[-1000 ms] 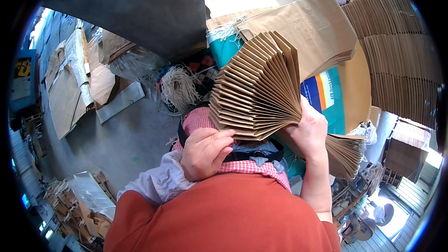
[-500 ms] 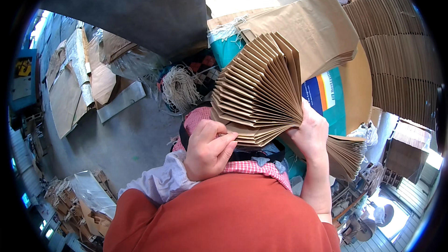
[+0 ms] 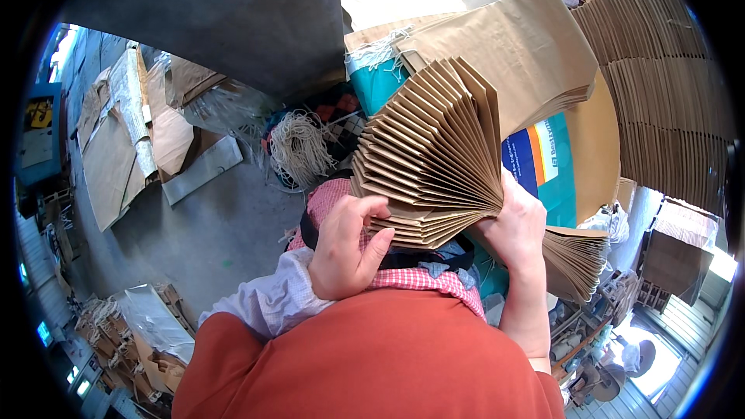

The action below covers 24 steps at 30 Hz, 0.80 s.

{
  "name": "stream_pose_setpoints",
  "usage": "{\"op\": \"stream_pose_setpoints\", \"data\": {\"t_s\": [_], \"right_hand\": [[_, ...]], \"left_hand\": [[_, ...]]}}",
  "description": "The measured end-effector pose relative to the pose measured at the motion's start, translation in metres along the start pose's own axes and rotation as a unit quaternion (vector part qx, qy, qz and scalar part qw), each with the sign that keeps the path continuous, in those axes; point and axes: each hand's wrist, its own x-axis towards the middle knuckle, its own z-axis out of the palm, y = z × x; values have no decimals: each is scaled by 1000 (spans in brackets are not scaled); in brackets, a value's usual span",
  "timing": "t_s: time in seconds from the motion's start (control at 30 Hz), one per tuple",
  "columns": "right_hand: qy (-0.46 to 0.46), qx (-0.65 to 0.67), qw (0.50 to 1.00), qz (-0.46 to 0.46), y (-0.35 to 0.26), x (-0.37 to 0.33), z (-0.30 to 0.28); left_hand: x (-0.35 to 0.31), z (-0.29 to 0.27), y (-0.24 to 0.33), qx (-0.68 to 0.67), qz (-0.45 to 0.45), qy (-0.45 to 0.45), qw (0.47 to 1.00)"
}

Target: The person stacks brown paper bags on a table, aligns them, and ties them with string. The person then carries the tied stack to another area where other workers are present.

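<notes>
A thick fan of brown paper bags (image 3: 434, 140) spreads out in front of my body, its folded edges standing apart. My right hand (image 3: 515, 217) is closed round the gathered end of the fan on the right. At the fan's lower left is my left hand (image 3: 345, 244), thumb and forefinger apart beside the edges of the lowest bags. The forefinger tip reaches toward a gap between the layers; its contact there is partly hidden. The lower end of the bags (image 3: 574, 260) sticks out beyond my right wrist.
Flat brown bags (image 3: 512, 46) lie stacked beyond the fan on a teal printed sack (image 3: 555, 159). Tall rows of stacked bags (image 3: 652, 93) stand at right. A bundle of white cord (image 3: 299, 147) sits left of the fan. A dark panel (image 3: 217, 15) rises at far left, near cardboard scraps (image 3: 116, 155).
My left thumb and forefinger have spread from a pinch at the bag edges, and the forefinger has moved up. The right hand keeps its grip almost unmoved.
</notes>
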Motion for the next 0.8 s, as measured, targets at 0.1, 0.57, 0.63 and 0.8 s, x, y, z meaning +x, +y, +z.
{"op": "stream_pose_setpoints", "data": {"t_s": [0.1,0.57,0.63,0.8], "right_hand": [[3,8,1000,1,-2,-1,-1],[26,13,1000,-9,-1,2,-1],[34,17,999,-16,0,1,0],[-8,8,1000,9,5,0,3]], "left_hand": [[6,0,1,11,13,-13,1000],[22,-3,1,124,90,-17,988],[21,-2,-3,129,100,-13,987],[24,-2,-6,40,31,3,999]]}}
